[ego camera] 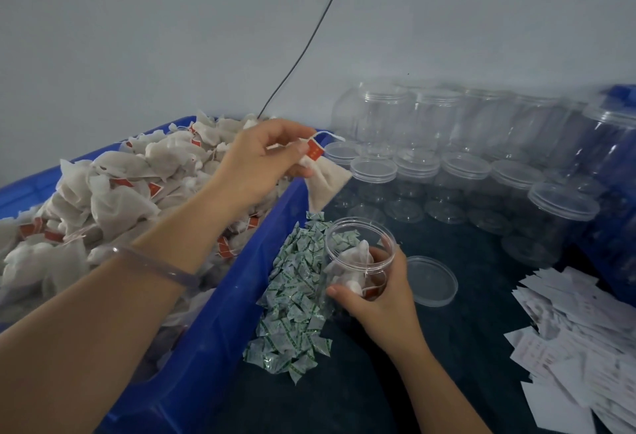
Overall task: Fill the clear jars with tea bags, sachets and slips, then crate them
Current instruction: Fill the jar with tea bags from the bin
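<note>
Now, tea bag (327, 183) in left grip (261, 158) (perhaps by tag), above jar (347, 248).

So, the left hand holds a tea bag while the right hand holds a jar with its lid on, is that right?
Not quite: the head view shows the jar in the right hand open, a lid lying on the table beside it. The left hand does hold a tea bag.

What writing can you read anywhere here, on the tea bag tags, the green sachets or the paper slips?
No text is legible.
Red tag on the tea bag in the left hand: pale marks, too blurred to read.
Green-printed sachets: too small to read.
White slips: grey print, too blurred.
</note>
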A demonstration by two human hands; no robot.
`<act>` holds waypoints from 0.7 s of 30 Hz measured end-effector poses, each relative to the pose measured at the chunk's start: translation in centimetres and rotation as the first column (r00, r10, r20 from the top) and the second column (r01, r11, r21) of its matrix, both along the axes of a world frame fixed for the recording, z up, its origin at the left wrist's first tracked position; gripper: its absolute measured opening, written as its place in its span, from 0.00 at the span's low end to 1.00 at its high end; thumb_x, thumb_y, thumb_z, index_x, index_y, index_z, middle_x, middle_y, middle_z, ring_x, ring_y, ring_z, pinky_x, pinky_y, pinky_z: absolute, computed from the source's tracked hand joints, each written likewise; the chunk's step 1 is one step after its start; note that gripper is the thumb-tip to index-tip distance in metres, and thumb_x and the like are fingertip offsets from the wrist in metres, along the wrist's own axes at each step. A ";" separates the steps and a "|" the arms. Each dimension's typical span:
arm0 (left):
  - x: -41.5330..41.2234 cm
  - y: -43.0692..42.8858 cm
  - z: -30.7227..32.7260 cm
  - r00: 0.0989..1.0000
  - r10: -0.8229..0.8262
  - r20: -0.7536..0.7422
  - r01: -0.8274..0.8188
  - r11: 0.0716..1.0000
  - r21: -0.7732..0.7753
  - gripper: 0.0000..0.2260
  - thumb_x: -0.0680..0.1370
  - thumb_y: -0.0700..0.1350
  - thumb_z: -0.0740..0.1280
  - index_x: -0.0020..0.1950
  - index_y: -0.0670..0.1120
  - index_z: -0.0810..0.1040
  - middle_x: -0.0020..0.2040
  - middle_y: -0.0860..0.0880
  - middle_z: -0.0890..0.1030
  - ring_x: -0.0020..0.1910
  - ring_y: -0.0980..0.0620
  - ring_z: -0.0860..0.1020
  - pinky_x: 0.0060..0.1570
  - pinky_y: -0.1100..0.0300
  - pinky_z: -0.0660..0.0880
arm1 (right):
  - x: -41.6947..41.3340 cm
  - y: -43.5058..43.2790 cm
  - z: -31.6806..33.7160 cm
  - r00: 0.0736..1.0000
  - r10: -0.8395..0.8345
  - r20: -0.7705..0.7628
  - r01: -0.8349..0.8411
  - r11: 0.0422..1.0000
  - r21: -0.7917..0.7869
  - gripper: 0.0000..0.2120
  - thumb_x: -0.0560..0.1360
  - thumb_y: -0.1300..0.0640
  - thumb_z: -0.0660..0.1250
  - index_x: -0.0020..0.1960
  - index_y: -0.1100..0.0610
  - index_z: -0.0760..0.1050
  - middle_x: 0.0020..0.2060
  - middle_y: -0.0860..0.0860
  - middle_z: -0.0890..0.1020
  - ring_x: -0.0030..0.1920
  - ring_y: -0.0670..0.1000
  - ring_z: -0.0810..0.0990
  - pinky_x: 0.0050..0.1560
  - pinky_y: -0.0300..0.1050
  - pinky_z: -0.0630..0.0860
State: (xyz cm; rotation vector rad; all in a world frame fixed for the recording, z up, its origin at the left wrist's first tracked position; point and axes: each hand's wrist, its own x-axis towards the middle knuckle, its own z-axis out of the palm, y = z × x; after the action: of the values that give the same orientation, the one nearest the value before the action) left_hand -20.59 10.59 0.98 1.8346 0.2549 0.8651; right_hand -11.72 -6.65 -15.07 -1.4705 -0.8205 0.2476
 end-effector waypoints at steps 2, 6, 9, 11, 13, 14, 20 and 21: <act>0.6 -1.3 -0.5 0.994 -0.113 0.004 0.113 0.994 -0.005 0.11 0.74 0.34 0.70 0.47 0.51 0.81 0.44 0.51 0.82 0.40 0.55 0.84 0.41 0.65 0.80 | -0.1 0.0 0.1 1.000 0.002 0.003 -0.002 1.000 0.003 0.44 0.56 0.42 0.80 0.67 0.34 0.62 0.57 0.30 0.75 0.58 0.38 0.78 0.53 0.32 0.77; 1.7 -3.3 -2.5 0.928 -0.220 -0.301 0.264 0.958 0.114 0.13 0.73 0.36 0.73 0.50 0.53 0.80 0.47 0.53 0.83 0.44 0.54 0.84 0.44 0.61 0.81 | -0.1 0.0 0.3 1.000 -0.002 0.025 0.002 1.000 0.029 0.42 0.57 0.45 0.81 0.64 0.30 0.63 0.58 0.32 0.76 0.59 0.39 0.77 0.53 0.31 0.75; 2.0 -3.6 -3.1 0.883 -0.201 -0.424 0.313 0.926 0.213 0.12 0.76 0.40 0.70 0.50 0.59 0.78 0.48 0.59 0.82 0.46 0.59 0.82 0.50 0.59 0.80 | -0.1 0.0 0.4 1.000 -0.005 0.022 0.004 1.000 0.023 0.42 0.57 0.45 0.81 0.63 0.29 0.62 0.58 0.31 0.75 0.61 0.38 0.76 0.54 0.29 0.74; 1.7 -3.6 -2.8 0.872 -0.153 -0.465 0.327 0.888 0.322 0.12 0.79 0.41 0.67 0.50 0.61 0.78 0.46 0.65 0.81 0.46 0.64 0.81 0.51 0.64 0.77 | -0.1 0.0 0.4 1.000 -0.002 0.012 0.001 1.000 0.011 0.43 0.57 0.45 0.81 0.64 0.30 0.62 0.58 0.31 0.75 0.61 0.38 0.76 0.55 0.30 0.75; 1.5 -3.8 -2.7 0.833 -0.078 -0.548 0.385 0.792 0.473 0.12 0.81 0.41 0.62 0.55 0.58 0.80 0.51 0.65 0.80 0.50 0.67 0.78 0.53 0.68 0.72 | -0.1 0.1 0.3 1.000 0.003 0.004 -0.003 1.000 0.013 0.42 0.57 0.47 0.80 0.66 0.35 0.63 0.57 0.34 0.77 0.59 0.40 0.78 0.54 0.33 0.76; 1.6 -4.1 -2.8 0.802 -0.046 -0.596 0.433 0.731 0.527 0.13 0.81 0.42 0.60 0.58 0.55 0.80 0.54 0.62 0.80 0.52 0.65 0.77 0.54 0.67 0.71 | -0.1 0.1 0.3 1.000 0.001 0.001 -0.001 1.000 0.017 0.41 0.57 0.47 0.80 0.65 0.37 0.65 0.56 0.36 0.78 0.58 0.42 0.79 0.53 0.34 0.77; 2.5 -5.5 -2.8 0.789 -0.032 -0.614 0.466 0.683 0.562 0.11 0.76 0.39 0.67 0.52 0.53 0.84 0.47 0.60 0.82 0.46 0.64 0.78 0.53 0.62 0.75 | -0.2 -0.1 0.6 1.000 -0.004 0.020 0.004 1.000 0.023 0.31 0.60 0.52 0.80 0.56 0.38 0.69 0.52 0.42 0.81 0.53 0.45 0.82 0.50 0.36 0.77; 2.4 -5.3 -2.8 0.813 -0.049 -0.581 0.445 0.696 0.564 0.12 0.75 0.37 0.68 0.49 0.53 0.85 0.46 0.61 0.82 0.47 0.64 0.78 0.53 0.61 0.75 | -0.3 -0.2 0.7 1.000 0.003 0.015 -0.003 1.000 0.027 0.32 0.59 0.51 0.80 0.58 0.39 0.69 0.52 0.42 0.81 0.53 0.45 0.82 0.50 0.37 0.77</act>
State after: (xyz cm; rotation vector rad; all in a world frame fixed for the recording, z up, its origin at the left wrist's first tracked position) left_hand -18.22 5.29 -1.81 2.7267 -0.0088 0.2090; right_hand -12.02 -6.87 -14.42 -1.4479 -0.8354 0.2270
